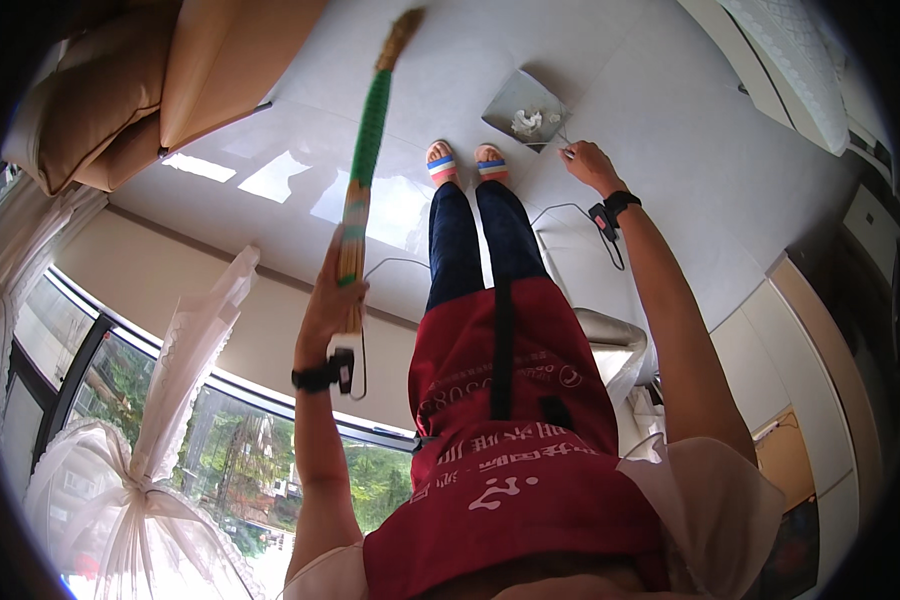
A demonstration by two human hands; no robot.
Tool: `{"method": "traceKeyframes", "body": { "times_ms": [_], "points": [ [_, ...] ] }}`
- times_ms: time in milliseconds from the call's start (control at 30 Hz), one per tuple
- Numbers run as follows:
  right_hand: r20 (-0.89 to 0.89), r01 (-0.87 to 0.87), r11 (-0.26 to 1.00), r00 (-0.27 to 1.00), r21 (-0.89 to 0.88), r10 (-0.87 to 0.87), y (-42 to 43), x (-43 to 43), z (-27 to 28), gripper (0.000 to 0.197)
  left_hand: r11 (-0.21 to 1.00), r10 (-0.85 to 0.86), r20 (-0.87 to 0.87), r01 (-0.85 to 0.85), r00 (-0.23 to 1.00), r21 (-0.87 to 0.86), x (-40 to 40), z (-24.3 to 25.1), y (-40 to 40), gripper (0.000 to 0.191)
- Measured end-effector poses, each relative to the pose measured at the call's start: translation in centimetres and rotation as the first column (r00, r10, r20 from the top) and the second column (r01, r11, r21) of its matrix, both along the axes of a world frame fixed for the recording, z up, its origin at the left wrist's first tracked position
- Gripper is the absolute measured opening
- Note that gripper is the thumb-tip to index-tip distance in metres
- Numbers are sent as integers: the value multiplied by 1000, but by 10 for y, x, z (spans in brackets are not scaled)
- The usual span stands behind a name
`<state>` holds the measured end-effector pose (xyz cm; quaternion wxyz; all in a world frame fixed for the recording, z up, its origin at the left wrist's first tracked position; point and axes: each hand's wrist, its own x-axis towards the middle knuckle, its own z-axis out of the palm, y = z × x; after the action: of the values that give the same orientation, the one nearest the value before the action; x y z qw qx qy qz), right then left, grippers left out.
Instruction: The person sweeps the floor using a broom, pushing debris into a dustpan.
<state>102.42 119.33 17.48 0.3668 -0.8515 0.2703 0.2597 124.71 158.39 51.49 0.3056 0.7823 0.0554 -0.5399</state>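
My left hand (pixel 328 304) is wrapped around a short straw broom (pixel 370 139), whose middle is bound in green. Its brown bristle end points away from me, over the floor. My right hand (pixel 591 166) is closed on the thin, pale handle (pixel 562 143) of a grey dustpan (pixel 515 94). Crumpled white tissue (pixel 526 121) and small scraps lie in the pan. The pan is just beyond my sandalled feet (pixel 465 161), to the right. Whether its base touches the floor is hard to tell.
A tan leather sofa (pixel 225 67) stands at the upper left. White curtains (pixel 195 345) hang by the windows at left. A cabinet with a lace cover (pixel 799 60) is at the upper right. Pale cabinets (pixel 787 337) line the right. Cables run from both wrist straps.
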Motion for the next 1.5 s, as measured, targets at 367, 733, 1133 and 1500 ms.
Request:
{"method": "traceKeyframes", "body": {
  "times_ms": [367,733,1133,1500],
  "points": [
    [-56,63,998,996,-23,-64,19,-3,10,36,922,-376,-110,383,920,54,-86,-83,-27,104],
    [-34,188,982,981,-21,-189,40,-67,-8,38,950,-303,-187,280,934,-140,-19,27,-39,99],
    [-148,540,831,840,129,-523,69,-134,22,48,887,-461,54,458,886,54,0,-114,-133,103],
    [-123,573,815,818,82,-563,69,-141,-4,51,789,-606,-357,593,711,-157,-23,-55,-97,100]
  ]
}}
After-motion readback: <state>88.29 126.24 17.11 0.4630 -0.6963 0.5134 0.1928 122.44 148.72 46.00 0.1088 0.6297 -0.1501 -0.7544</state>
